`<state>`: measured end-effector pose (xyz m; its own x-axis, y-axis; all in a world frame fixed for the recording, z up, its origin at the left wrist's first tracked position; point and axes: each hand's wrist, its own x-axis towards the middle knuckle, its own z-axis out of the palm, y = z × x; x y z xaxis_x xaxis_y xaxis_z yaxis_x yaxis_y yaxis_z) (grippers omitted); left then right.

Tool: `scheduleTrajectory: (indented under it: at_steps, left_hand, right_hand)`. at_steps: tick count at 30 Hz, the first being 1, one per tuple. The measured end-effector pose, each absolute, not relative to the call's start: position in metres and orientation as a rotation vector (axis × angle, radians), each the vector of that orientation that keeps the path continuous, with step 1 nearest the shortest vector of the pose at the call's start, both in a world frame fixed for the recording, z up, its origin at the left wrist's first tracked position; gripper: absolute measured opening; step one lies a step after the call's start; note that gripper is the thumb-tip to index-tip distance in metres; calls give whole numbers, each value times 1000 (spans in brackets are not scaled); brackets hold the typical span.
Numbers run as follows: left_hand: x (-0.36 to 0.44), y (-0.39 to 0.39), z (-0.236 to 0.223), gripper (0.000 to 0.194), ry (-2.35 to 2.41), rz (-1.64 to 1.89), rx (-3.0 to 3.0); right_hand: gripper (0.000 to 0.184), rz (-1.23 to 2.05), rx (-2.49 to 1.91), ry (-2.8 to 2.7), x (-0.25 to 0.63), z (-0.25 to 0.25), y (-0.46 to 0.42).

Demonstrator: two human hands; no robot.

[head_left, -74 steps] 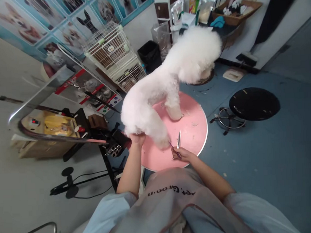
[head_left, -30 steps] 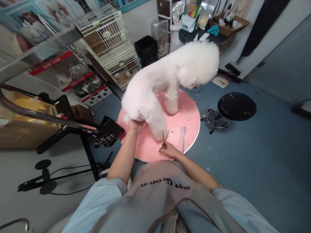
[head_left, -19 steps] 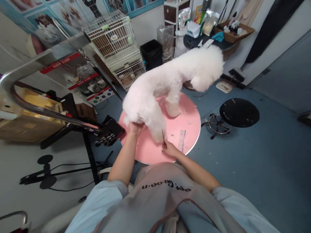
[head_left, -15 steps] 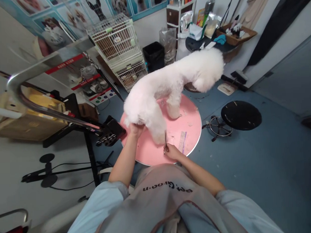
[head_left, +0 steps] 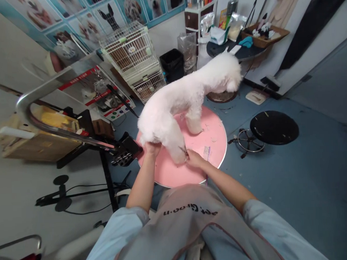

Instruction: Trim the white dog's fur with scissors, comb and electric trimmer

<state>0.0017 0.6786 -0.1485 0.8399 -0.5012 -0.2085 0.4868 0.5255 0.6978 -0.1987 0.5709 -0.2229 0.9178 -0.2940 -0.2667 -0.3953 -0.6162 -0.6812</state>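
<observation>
A white fluffy dog [head_left: 172, 90] stands on a round pink table [head_left: 169, 175], its head toward the right. My left hand [head_left: 153, 147] is under its rump, against the fur at the hind end. The fingers there are mostly hidden, so their grip does not show. My right hand [head_left: 193, 158] is closed on a pair of scissors [head_left: 183, 149], whose blades lie against the lower part of the near hind leg [head_left: 176, 143]. Beside that hand a metal comb [head_left: 206, 153] with a purple edge lies on the table, partly covered by my forearm.
A metal grooming arm [head_left: 62, 130] is clamped at the table's left. Wire cages [head_left: 128, 52] and a black bin [head_left: 172, 61] stand behind. To the right is a black round stool [head_left: 274, 127]. Bits of cut fur lie on the tabletop.
The scissors have tilted from upright to slanting left and have come against the hind leg, my right hand rising with them. The dog's head has shifted left. My left hand remains at the rump.
</observation>
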Motion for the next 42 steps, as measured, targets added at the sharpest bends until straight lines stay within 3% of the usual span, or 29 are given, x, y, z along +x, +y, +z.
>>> scheduleTrajectory:
  at_steps: [4, 8, 11, 13, 17, 21, 23, 27, 31, 36, 42]
  left_hand:
    - [4, 679, -151, 39, -14, -582, 863]
    - [3, 680, -151, 42, -29, -593, 871]
    - [3, 681, -152, 45, -48, -605, 872]
    - [3, 682, -153, 47, -62, -624, 878]
    - [4, 684, -156, 50, -69, -622, 906]
    - [4, 685, -158, 48, -20, -617, 940]
    - [4, 685, -158, 47, 4, -608, 948]
    - [2, 684, -158, 50, -17, -597, 967]
    - [3, 685, -159, 49, -65, -604, 978]
    - [4, 685, -161, 49, -64, -584, 1006]
    - [3, 683, -159, 49, -40, -593, 1005]
  right_hand:
    - [19, 237, -2365, 469, -199, -213, 564]
    - [42, 163, -2450, 435, -194, -203, 560]
    - [25, 144, -2462, 449, -192, -199, 557]
    - [24, 160, -2473, 439, -192, -199, 556]
    - [42, 115, -2536, 446, -189, -195, 558]
    - [25, 110, -2486, 456, -188, -190, 557]
    - [25, 131, -2481, 436, -189, -186, 557]
    - [43, 133, -2563, 419, -184, -174, 553]
    - [25, 181, -2523, 420, -182, -169, 547]
    - [37, 92, -2555, 362, -180, -161, 547]
    - [25, 171, -2497, 490, -175, -146, 558]
